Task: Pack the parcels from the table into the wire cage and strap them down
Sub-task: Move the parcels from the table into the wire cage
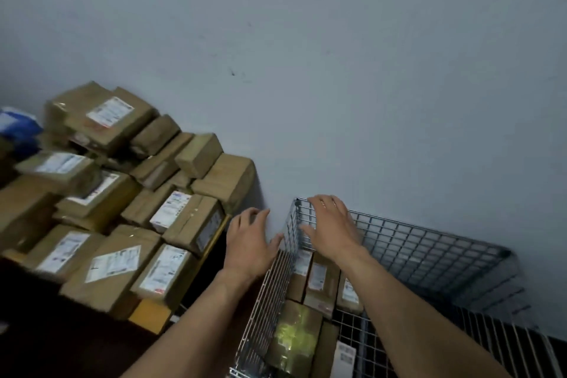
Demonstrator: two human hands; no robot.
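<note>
Both hands are empty with fingers spread. The left hand (249,242) hovers in the gap between the table (211,250) and the wire cage (429,252); the right hand (331,227) hangs over the cage's far-left corner at lower centre of the frame. Most parcels (122,193) sit heaped on the table at left; a few boxes (319,279) already stand in the cage bottom. Packing looks to be at an early stage, strapping far off. The next move likely calls for reaching left to a near-edge parcel and fitting it beside those loaded.
</note>
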